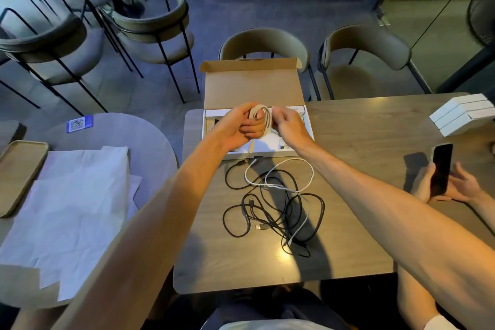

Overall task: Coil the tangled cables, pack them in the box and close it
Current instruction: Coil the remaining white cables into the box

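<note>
Over the open cardboard box (251,88), my left hand (241,126) grips a coil of beige cable (263,118), with the loops wound round its fingers. My right hand (290,126) touches the coil's right side, fingers pinched on a strand. One end of the beige cable hangs down to the box's front edge. The box's lid stands up at the back and its white inside shows under my hands. On the table in front of the box lies a tangle of black cables (270,209) and a white cable (281,182), with loose plugs showing.
Another person's hands hold a dark phone (442,169) at the right. A stack of white boxes (463,115) sits at the far right. White paper sheets (72,195) and a tray (18,174) lie on the round table at the left. Chairs stand behind.
</note>
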